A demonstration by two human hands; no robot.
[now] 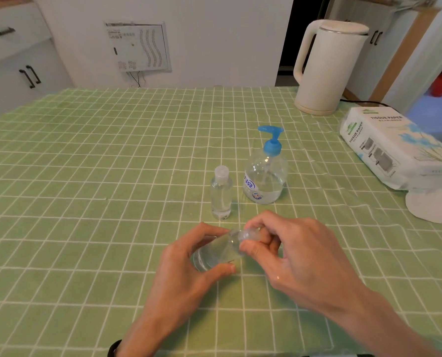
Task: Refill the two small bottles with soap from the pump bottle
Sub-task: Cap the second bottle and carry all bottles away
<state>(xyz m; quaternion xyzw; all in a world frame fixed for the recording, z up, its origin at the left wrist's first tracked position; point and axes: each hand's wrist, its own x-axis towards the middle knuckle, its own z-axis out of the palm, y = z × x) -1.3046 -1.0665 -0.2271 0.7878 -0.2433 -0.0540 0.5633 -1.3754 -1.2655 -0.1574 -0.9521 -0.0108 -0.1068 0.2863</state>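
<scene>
- The left hand (189,264) grips a small clear bottle (214,251) round its body, tilted, above the table (85,176) toward its near edge.
- The right hand (299,256) pinches its cap (248,234).
- The bottle looks light, thin-walled and smooth. It is likely slippery, so it is best held mid-body without squeezing.
- The second small bottle (221,195) stands capped near the table's middle, just beside the pump bottle (265,176), which looks heavier.

Two small bottles (221,197) (213,250), one pump bottle (265,181), one kettle (328,70).
</scene>
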